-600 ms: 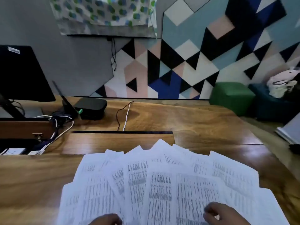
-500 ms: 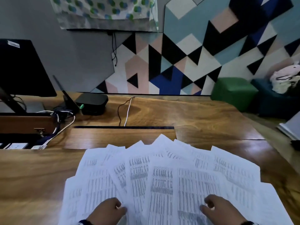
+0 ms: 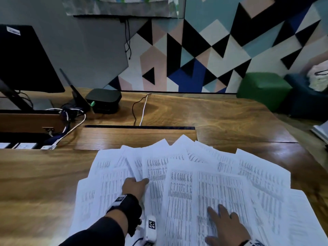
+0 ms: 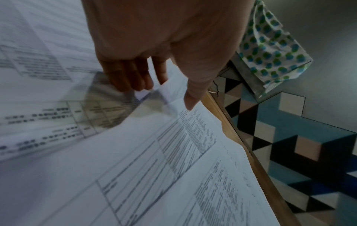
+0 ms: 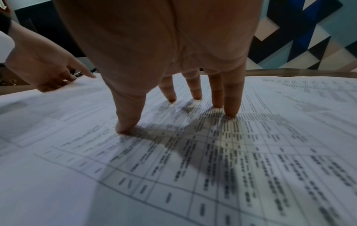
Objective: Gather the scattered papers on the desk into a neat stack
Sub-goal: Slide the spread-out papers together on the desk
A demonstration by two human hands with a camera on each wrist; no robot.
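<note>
Several printed sheets of paper (image 3: 195,174) lie fanned out and overlapping on the wooden desk (image 3: 230,121). My left hand (image 3: 134,185) reaches into the left-middle of the fan. In the left wrist view its curled fingers (image 4: 131,79) and thumb pinch the raised edge of one sheet (image 4: 168,94). My right hand (image 3: 225,222) lies on the front sheets to the right. Seen from the right wrist, its straight, spread fingertips (image 5: 230,111) press down on the paper (image 5: 212,152). The lower sheets are partly covered by the ones on top.
A dark monitor (image 3: 23,59) stands at the back left, next to a black box (image 3: 103,100) and loose cables (image 3: 142,110). A long cable slot (image 3: 140,127) runs just behind the papers. An open cable tray (image 3: 26,145) is at the left. A green stool (image 3: 262,89) sits beyond the desk's right edge.
Both hands have moved forward from the near edge onto the papers. The left reached farther up and took hold of a sheet's edge; the right flattened its fingers on the front sheets.
</note>
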